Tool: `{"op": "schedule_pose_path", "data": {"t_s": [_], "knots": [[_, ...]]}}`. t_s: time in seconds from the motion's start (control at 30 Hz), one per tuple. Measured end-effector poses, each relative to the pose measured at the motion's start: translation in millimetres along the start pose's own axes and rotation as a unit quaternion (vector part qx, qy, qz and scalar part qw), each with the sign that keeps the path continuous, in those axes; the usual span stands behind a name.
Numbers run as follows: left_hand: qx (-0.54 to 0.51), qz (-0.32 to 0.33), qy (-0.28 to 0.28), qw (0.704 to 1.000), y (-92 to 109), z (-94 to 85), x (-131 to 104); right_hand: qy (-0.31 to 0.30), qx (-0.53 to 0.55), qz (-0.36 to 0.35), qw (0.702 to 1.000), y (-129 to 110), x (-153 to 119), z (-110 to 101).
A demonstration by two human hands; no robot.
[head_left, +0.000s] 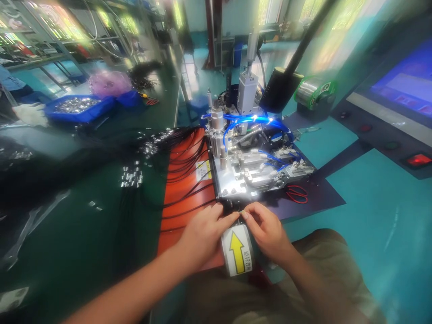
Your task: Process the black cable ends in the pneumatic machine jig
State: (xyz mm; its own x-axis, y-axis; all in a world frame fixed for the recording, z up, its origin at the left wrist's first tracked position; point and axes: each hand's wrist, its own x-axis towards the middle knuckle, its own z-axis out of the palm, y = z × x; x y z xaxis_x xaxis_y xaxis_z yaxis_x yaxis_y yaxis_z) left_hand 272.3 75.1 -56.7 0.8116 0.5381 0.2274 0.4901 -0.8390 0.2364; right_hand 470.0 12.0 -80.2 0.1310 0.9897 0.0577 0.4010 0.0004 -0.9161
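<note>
My left hand (pixel 209 228) and my right hand (pixel 266 228) meet at the front edge of a metal bench machine (pixel 249 166). Their fingertips pinch close together around something small and dark, too small to name. Just below the fingers is a white label (pixel 237 252) with a yellow arrow. To the left, an orange plate (pixel 182 180) carries several thin black cables (pixel 189 198) that run toward the machine. Blue air tubes (pixel 256 119) curve over the machine's top.
Red-handled scissors (pixel 297 194) lie right of the machine. A green spool of wire (pixel 315 93) stands behind, near a screen panel (pixel 401 94). Cable bundles with shiny ends (pixel 132 175), a wrench (pixel 30 225) and a blue tray (pixel 79 109) of small metal parts occupy the left table.
</note>
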Motion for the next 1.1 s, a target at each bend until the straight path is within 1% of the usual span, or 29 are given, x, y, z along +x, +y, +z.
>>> {"op": "schedule_pose_path", "data": {"t_s": [0.13,0.33,0.53,0.77,0.93,1.1], "knots": [[0.005,-0.007,0.003,1.000,1.0,1.0,0.2,0.004,-0.012,0.000,1.000,1.8,0.7,1.1],[-0.002,-0.007,0.000,1.000,1.3,1.4,-0.4,-0.004,-0.001,0.028,1.000,0.8,3.3,-3.9],[-0.004,-0.007,0.007,1.000,0.1,3.5,-0.5,-0.005,-0.028,-0.043,0.999,-2.5,10.3,-8.0],[-0.003,-0.017,-0.001,1.000,0.7,3.7,-0.1,0.004,-0.051,-0.097,0.994,-5.2,10.1,-8.7],[0.014,-0.018,-0.010,1.000,0.9,2.3,0.0,0.014,-0.073,-0.117,0.990,-4.9,9.6,-8.5],[0.007,-0.015,-0.008,1.000,2.3,1.0,0.7,0.009,-0.073,-0.106,0.992,-6.7,10.5,-8.3]]}}
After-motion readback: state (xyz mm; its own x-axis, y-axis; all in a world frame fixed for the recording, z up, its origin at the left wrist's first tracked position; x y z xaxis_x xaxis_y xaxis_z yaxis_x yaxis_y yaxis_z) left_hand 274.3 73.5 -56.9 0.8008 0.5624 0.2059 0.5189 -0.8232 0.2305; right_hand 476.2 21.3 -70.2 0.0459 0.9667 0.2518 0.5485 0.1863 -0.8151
